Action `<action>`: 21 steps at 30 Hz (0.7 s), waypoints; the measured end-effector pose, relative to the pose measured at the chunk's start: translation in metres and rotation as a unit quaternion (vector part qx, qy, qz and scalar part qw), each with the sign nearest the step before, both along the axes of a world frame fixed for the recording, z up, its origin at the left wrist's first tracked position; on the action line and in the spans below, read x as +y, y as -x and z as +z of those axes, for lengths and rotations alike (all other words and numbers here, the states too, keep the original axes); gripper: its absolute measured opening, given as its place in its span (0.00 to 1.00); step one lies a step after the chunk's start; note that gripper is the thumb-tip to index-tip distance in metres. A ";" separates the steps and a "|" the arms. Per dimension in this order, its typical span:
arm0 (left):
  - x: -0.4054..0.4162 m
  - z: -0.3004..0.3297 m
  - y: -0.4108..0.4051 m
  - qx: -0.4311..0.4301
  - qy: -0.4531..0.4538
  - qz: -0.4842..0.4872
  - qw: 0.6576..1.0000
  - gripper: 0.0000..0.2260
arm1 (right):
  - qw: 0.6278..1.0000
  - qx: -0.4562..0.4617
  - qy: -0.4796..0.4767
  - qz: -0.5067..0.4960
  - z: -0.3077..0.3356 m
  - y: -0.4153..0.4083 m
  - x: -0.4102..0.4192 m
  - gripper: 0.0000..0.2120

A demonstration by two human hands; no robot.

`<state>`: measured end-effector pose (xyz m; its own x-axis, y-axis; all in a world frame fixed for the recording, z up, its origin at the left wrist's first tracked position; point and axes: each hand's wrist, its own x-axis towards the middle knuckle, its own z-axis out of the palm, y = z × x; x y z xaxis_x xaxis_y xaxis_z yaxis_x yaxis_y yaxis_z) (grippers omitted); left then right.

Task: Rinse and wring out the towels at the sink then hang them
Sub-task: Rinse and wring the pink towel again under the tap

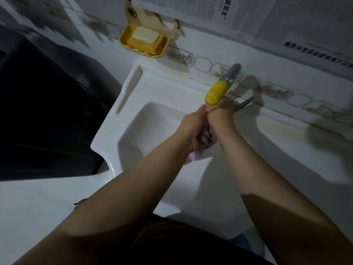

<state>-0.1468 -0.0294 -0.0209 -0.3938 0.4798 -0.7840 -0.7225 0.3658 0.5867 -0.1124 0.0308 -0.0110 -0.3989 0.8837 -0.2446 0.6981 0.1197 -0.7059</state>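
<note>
A small pink towel (205, 137) is bunched between both hands over the white sink (150, 129). My left hand (192, 129) grips it from the left, and my right hand (219, 116) grips it from the right, knuckles meeting just below the tap. A loose end of the towel hangs under my left wrist. The tap (222, 87) has a grey body and a yellow wrapped spout right above my hands. Most of the towel is hidden by my fingers.
A yellow soap dish (124, 38) with a bar of soap hangs on the tiled wall at the back left. A dark appliance (47, 111) stands left of the sink. Newspaper sheets (248, 14) cover the wall above. The sink's flat ledge (286, 150) extends to the right.
</note>
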 end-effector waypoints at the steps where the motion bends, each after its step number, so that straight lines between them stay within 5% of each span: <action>1: 0.000 -0.003 0.006 0.020 0.002 0.010 1.000 0.21 | 1.000 0.019 0.002 0.011 0.000 0.000 -0.004 0.15; 4: -0.007 -0.008 0.015 0.007 -0.032 0.030 0.999 0.16 | 0.996 0.005 -0.021 0.090 -0.007 -0.001 -0.028 0.21; 9: -0.006 -0.003 0.002 0.025 0.013 -0.038 0.999 0.25 | 0.998 0.043 0.039 -0.024 -0.016 -0.002 -0.004 0.18; 13: -0.015 -0.013 0.012 -0.039 -0.052 0.023 0.998 0.17 | 0.994 0.024 -0.052 0.089 -0.015 -0.008 -0.037 0.19; 17: -0.021 -0.015 0.010 -0.085 -0.062 -0.086 0.991 0.16 | 0.999 -0.019 0.000 0.050 -0.023 -0.008 0.009 0.16; 21: -0.043 -0.026 0.045 0.016 -0.038 -0.100 0.994 0.15 | 0.992 0.029 0.070 0.103 -0.024 -0.022 0.036 0.06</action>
